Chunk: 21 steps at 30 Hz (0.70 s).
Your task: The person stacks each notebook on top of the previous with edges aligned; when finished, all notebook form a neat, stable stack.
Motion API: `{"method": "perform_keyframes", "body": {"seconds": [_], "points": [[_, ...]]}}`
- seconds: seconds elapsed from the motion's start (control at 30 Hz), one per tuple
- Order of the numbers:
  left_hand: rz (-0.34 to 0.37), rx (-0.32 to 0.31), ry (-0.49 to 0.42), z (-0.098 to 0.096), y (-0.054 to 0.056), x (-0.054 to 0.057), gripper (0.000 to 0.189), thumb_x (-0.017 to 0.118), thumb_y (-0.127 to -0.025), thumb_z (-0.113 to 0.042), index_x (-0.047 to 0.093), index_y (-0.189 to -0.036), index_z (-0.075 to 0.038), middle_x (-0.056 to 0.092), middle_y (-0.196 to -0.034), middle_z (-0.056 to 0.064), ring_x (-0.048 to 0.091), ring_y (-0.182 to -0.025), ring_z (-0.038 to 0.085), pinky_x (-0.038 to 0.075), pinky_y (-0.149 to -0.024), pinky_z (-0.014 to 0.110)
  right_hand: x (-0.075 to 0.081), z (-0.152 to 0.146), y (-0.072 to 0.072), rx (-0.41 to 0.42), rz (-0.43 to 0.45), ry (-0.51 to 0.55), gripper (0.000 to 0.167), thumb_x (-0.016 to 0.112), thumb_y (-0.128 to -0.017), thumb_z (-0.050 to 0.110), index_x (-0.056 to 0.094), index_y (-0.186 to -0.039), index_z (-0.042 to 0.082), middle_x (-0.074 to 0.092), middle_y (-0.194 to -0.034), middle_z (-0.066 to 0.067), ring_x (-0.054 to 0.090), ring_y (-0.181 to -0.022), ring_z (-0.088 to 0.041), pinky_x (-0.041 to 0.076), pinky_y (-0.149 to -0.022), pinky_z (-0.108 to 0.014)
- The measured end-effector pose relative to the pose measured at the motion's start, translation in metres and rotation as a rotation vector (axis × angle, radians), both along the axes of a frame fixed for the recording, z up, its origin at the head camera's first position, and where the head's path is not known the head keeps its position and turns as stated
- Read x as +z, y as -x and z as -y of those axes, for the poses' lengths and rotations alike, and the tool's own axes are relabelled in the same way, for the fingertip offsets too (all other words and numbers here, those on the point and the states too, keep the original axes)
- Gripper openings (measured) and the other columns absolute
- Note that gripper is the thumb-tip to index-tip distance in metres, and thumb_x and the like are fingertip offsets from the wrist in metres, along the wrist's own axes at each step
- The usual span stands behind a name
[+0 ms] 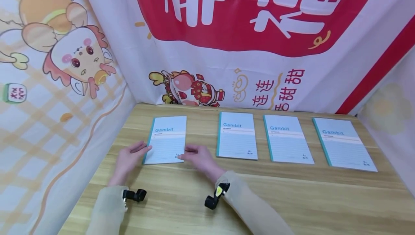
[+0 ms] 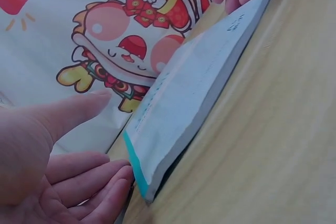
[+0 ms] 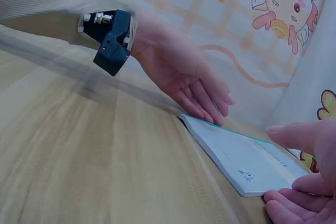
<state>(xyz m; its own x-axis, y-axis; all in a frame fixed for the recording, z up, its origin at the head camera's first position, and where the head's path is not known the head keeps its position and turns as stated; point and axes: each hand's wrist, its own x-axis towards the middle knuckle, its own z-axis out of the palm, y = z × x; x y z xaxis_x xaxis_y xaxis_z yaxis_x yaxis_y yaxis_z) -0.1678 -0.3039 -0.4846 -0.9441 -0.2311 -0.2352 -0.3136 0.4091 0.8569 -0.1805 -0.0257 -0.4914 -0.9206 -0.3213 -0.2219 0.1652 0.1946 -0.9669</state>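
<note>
Teal-spined, pale-blue rectangular paper notebook [image 1: 166,140] lay on the wood-grain counter [image 1: 176,202] between the left hand [image 1: 127,160] at its spine [image 2: 135,162] and right hand [image 1: 202,160] at its opposite side; both, thumbs spread, gripped nothing.

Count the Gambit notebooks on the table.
4: the leftmost notebook between the left hand and right hand, then, across a gap, the second notebook, third notebook and fourth notebook in a row to the right. Any underneath would be hidden.

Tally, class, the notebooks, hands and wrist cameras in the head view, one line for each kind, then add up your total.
Notebooks: 4
Hands: 2
Wrist cameras: 2
Total: 8
</note>
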Motion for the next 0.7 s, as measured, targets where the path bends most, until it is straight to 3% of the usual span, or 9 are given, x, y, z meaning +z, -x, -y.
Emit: {"method": "perform_keyframes", "body": {"seconds": [0.23,0.7], "points": [[0.011,-0.050,-0.015,0.006,0.011,0.002,0.079,0.072,-0.095,-0.046,0.042,-0.152,0.000,0.047,-0.151,0.019,0.039,-0.142,0.035,0.032,-0.117,0.051,0.004,0.002,0.012,-0.031,0.026,-0.040,0.068,0.085,-0.084,0.033,0.059,-0.141,0.006,0.064,-0.135,-0.006,0.060,-0.122,-0.021,0.046,-0.108,-0.041],[0.030,-0.046,-0.009,0.010,0.017,0.004,0.075,0.072,-0.095,-0.045,0.048,-0.149,0.000,0.048,-0.151,0.019,0.036,-0.144,0.033,0.031,-0.117,0.051,0.008,0.005,0.014,-0.057,0.069,-0.041,0.068,0.085,-0.083,0.032,0.059,-0.142,0.009,0.064,-0.135,-0.004,0.054,-0.130,-0.024,0.040,-0.112,-0.044]]}}
